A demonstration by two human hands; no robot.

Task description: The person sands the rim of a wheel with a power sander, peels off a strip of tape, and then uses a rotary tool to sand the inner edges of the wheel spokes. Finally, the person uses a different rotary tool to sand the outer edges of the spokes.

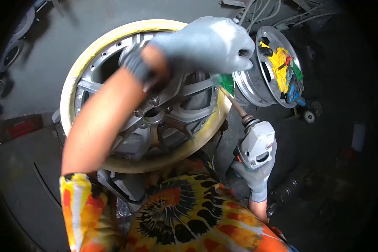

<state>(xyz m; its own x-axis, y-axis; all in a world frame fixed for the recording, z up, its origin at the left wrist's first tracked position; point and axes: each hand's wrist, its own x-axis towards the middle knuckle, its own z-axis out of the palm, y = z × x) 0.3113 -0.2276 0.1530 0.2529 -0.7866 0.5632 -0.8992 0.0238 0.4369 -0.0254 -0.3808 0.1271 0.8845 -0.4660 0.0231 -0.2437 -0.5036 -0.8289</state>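
My left hand (216,48), in a grey glove, is curled closed above the right side of a wheel rim (199,86); what its fingers hold, if anything, is hidden. A green sheet (227,83), perhaps abrasive, shows just below that hand, at the tip of a long rod. The rod belongs to a grey-white power grinder (258,143), gripped by my gloved right hand (257,178) and pointing up and left to the rim's edge. Silver spokes, a central hole and an outer lip with yellow covering mark the wheel rim.
A second wheel rim (262,86) stands tilted at the upper right, with yellow cloth (278,67) and a blue tool (295,97) on it. Hoses (264,12) run along the top. A small wheeled object (309,116) lies on the dark floor at right.
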